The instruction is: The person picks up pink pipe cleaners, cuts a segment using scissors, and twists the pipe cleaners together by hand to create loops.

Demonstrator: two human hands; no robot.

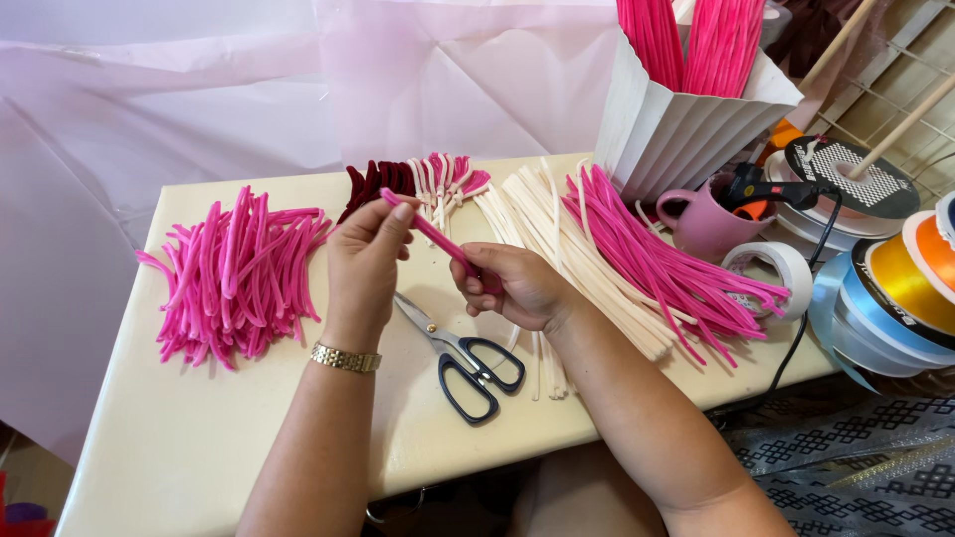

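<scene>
Where the cream tabletop (pixel 179 438) begins at far left: heap of bent hot-pink fuzzy pipe cleaners (pixel 234 273), folded into loops, lying loose and tangled. Just right of heap: left hand (pixel 366 261), gold link watch (pixel 344 358) at wrist, thumb and fingertips pressed together on upper end of single pink pipe cleaner (pixel 438 239). Stem straight, fuzzy, slanting down to the right, held above tabletop between both hands. Behind left hand: small cluster of dark maroon stems (pixel 376 181), then bundle of mixed cream-and-pink folded stems (pixel 446 184). Below the held stem, flat on table: scissors (pixel 460 358), steel blades, black loop handles, blades pointing up-left. Right hand (pixel 512 286): fingers curled, pinching lower end of same pink pipe cleaner. Right of that hand: fan of long cream stems (pixel 542 234), straight, matte, partly under the right forearm. Next: spread of long hot-pink stems (pixel 662 264), overlapping the cream ones. Behind: white pleated paper container (pixel 676 129), angular folds, upright pink stems (pixel 691 40) inside. Beside it: pink ceramic mug (pixel 704 224); black glue gun (pixel 771 191) resting above it. White tape roll (pixel 786 270) near table edge. Far right: stacked glossy ribbon spools (pixel 900 293), blue, yellow, orange.
</scene>
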